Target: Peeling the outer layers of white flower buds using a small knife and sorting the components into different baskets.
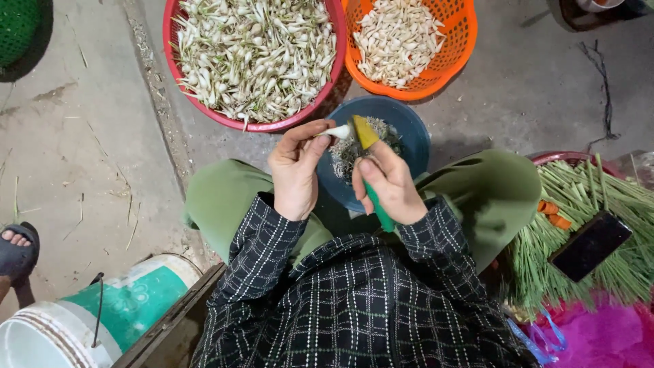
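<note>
A seated person in a black checked long-sleeved top and green trousers works over a round dark-blue plastic bowl (409, 129) of grey-white trimmings, set on the concrete floor between the knees. The left hand (294, 174) pinches a small white bulb (339, 131) between thumb and fingertips, holding it just above the bowl's near rim. The right hand (390, 182) is clenched around a green-handled peeler with a yellow head (366, 135) — its tip touching the bulb. At the person's right lies a heap of cut green stalks (593, 225) with a black phone (590, 245) resting on top, pink plastic sheeting (606, 337) just below it. At the left stands a white-and-green plastic bucket (102, 313); another person's sandalled foot (17, 249) shows at the frame's edge. Beyond the bowl sit a red round plastic basin (170, 41) heaped with untrimmed white bulbs and an orange plastic mesh basket (460, 48) of cleaned ones — the two side by side.
</note>
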